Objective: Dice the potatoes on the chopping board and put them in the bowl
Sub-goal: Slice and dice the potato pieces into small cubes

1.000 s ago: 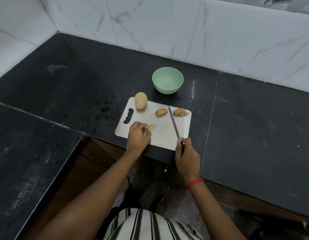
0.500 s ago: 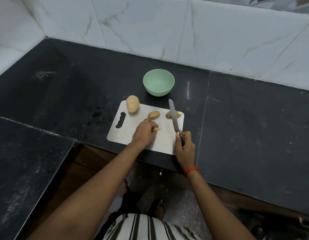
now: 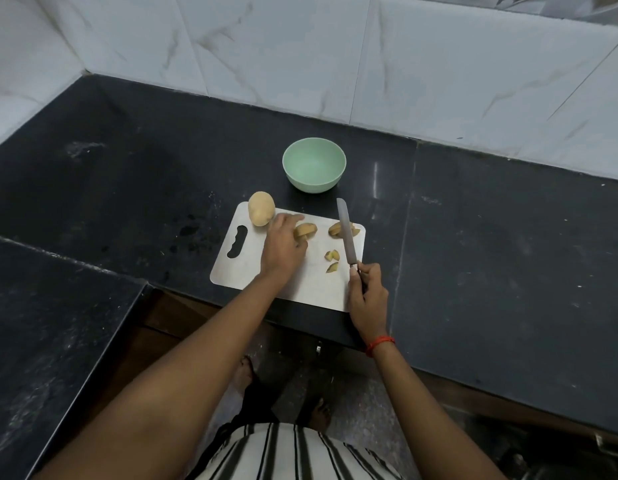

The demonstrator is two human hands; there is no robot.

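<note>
**Left hand [image 3: 283, 247] on potato half [image 3: 307, 229]; right hand [image 3: 368, 296] on knife [image 3: 347, 244]**

Left hand lies on chopping board [image 3: 300, 285], thumb and fingers closed round near end of potato half. Right hand grips knife by its handle at board's right edge, blade pointing away and crossing over second cut potato [image 3: 333, 230]. Two small pieces [image 3: 332, 261] lie just left of blade. Whole potato [image 3: 261, 213] sits on board's far left corner. Green bowl [image 3: 312, 185] stands on dark counter [image 3: 474, 237], just beyond board.
</note>
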